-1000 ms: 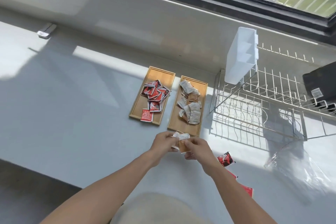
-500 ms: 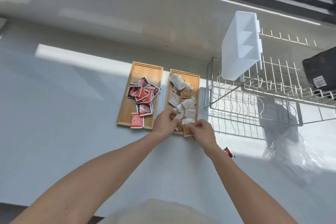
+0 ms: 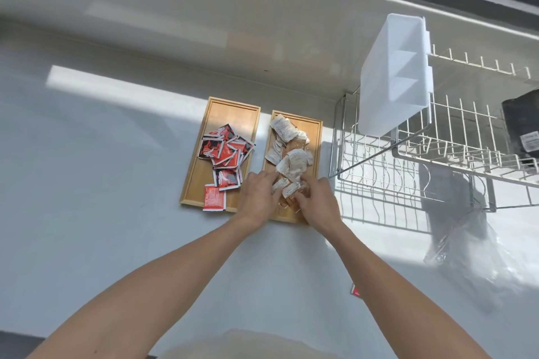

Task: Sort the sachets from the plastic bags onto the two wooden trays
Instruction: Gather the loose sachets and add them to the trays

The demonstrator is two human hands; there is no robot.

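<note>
Both hands have moved forward since half a second earlier and now sit over the near end of the right tray (image 3: 317, 128). The left hand (image 3: 256, 198) and right hand (image 3: 316, 201) each pinch pale sachets (image 3: 287, 189) just above the tray floor. Two wooden trays lie side by side at 12 o'clock on the worktop (image 3: 87, 213). The left tray (image 3: 233, 108) holds a heap of red-and-black sachets (image 3: 224, 154); the exact count cannot be told. The right tray holds a heap of beige sachets (image 3: 293, 166), likewise uncounted. Printing on the sachets is too small to read. One red sachet (image 3: 355, 291) shows beside the right forearm at 4 o'clock. One clear plastic bag (image 3: 478, 256) lies at 3 o'clock, below the wire dish rack (image 3: 437, 154).
</note>
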